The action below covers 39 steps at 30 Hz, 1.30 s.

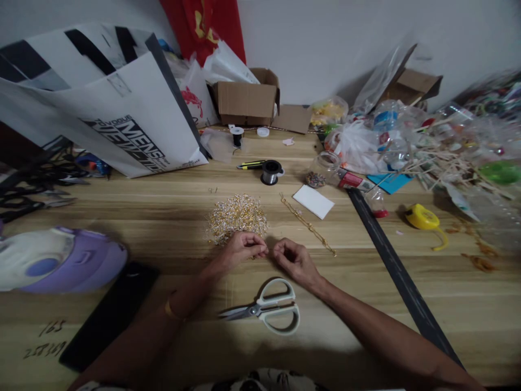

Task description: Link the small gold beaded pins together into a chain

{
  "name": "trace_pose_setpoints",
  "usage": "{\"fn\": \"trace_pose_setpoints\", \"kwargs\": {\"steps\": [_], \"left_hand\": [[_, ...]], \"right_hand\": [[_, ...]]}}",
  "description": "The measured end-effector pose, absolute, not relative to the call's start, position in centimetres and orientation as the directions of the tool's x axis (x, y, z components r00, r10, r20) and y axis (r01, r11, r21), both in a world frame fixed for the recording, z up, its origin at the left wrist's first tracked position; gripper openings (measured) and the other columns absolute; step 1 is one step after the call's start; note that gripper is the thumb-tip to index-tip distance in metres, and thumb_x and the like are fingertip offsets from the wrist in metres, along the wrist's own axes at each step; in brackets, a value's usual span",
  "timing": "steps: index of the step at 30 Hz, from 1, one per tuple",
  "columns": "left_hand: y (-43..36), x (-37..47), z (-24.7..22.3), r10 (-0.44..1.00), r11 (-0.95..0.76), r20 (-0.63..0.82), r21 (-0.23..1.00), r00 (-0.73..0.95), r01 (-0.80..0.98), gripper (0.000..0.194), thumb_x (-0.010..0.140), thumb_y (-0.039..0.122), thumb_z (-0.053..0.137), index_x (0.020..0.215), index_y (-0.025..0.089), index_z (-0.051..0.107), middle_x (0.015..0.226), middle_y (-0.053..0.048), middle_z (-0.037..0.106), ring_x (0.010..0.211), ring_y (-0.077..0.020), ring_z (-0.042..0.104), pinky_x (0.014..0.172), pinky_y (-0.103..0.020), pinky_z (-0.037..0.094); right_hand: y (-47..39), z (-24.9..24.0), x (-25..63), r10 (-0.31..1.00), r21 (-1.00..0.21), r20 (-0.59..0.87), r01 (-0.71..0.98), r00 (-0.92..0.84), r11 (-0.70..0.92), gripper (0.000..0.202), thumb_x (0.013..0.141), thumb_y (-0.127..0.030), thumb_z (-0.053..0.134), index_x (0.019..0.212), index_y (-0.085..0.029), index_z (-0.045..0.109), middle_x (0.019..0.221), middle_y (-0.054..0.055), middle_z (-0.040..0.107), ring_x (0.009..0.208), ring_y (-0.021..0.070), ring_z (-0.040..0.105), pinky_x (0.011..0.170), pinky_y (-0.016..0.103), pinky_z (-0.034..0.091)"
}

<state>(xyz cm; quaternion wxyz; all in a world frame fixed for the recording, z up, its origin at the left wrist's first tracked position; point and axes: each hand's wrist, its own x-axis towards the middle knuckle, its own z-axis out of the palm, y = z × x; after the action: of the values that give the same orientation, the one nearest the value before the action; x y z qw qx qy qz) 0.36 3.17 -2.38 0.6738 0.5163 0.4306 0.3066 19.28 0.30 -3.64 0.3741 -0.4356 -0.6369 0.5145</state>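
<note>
My left hand (247, 245) is closed in a pinch at the lower right edge of a pile of gold and clear beads (236, 214). Whatever its fingertips hold is too small to make out. Just to the right, my right hand (296, 259) is also pinched, its fingertips a short gap from the left ones; I cannot tell what is in them. A gold beaded chain (307, 224) lies stretched out beyond the right hand. Below both hands rest scissors (264, 308) with pale handles, blades pointing left and slightly apart.
Behind the beads are a wire spool (271, 172), a utility knife (250, 164) and a white card (313, 201). A large paper bag (134, 119) stands at left, above a purple-white device (77, 260). Right lie a dark metal strip (399, 266), a yellow tape measure (422, 217) and plastic clutter.
</note>
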Motion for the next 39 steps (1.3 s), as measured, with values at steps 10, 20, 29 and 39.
{"fn": "trace_pose_setpoints", "kwargs": {"steps": [10,20,29,39], "left_hand": [[3.1,0.4,-1.97,0.857,0.272,-0.259,0.962,0.445,0.037,0.026,0.063,0.032,0.075,0.071,0.01,0.064,0.064,-0.003,0.066,0.062,-0.0109,0.06,0.061,-0.022,0.046],[3.21,0.48,-2.03,0.851,0.281,-0.279,0.958,0.444,0.061,0.027,0.061,0.033,0.076,0.07,0.01,0.065,0.064,-0.002,0.066,0.061,-0.0108,0.06,0.061,-0.021,0.046],[3.17,0.45,-2.22,0.851,0.29,-0.283,0.956,0.441,0.054,0.028,0.06,0.034,0.076,0.071,0.01,0.065,0.063,-0.003,0.066,0.061,-0.0114,0.06,0.06,-0.022,0.046],[3.2,0.46,-2.13,0.846,0.291,-0.287,0.955,0.449,0.061,0.025,0.063,0.031,0.075,0.071,0.01,0.064,0.064,-0.003,0.066,0.062,-0.011,0.059,0.061,-0.022,0.046]], "right_hand": [[0.28,-3.61,19.13,0.942,-0.979,0.012,0.189,-0.335,0.08,0.024,0.083,-0.038,0.056,0.074,-0.016,0.055,0.061,-0.001,0.048,0.055,0.0101,0.041,0.05,0.022,0.032],[0.24,-3.81,19.2,0.938,-0.975,0.039,0.194,-0.343,0.111,0.023,0.084,-0.038,0.055,0.074,-0.017,0.053,0.061,-0.001,0.049,0.054,0.0104,0.041,0.049,0.021,0.033],[0.27,-3.86,19.27,0.937,-0.975,0.044,0.191,-0.347,0.116,0.023,0.083,-0.037,0.055,0.074,-0.017,0.053,0.062,-0.001,0.05,0.056,0.011,0.043,0.051,0.022,0.034],[0.28,-3.99,19.28,0.932,-0.973,0.048,0.192,-0.359,0.124,0.02,0.084,-0.034,0.054,0.074,-0.017,0.053,0.062,-0.001,0.05,0.056,0.0109,0.043,0.051,0.022,0.034]]}}
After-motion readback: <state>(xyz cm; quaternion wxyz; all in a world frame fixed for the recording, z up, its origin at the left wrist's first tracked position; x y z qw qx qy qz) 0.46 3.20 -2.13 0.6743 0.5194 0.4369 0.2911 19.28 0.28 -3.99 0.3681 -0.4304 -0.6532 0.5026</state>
